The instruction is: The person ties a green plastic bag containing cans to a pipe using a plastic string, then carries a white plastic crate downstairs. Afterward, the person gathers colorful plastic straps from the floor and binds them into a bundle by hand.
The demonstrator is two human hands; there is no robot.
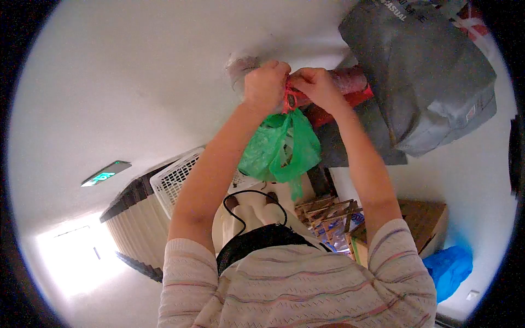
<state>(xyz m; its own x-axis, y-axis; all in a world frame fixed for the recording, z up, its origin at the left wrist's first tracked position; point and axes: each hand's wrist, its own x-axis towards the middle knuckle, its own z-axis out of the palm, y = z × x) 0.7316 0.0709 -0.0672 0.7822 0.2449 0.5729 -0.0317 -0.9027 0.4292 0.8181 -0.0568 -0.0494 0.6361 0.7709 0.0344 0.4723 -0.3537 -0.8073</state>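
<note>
Both my hands are raised at a wall-level bar or roll point(350, 80) that looks wrapped in clear plastic. A red tie point(288, 98), perhaps string or a plastic strip, runs between them. My left hand point(266, 85) is closed around the tie's upper left end, with its fingertips partly hidden. On the other side, my right hand point(317, 87) pinches the red tie with thumb and fingers. Just below hangs a green plastic bag point(284, 145), gathered at its top by the tie. Its contents cannot be made out.
Large grey bags point(421, 82) hang at the right, close to my right hand, with red material point(355, 98) beside them. Lower down are a white plastic crate point(175, 177), wooden slats point(325, 213), a cardboard box point(424, 221) and a blue bag point(451, 268). A lit green sign point(104, 176) is at left.
</note>
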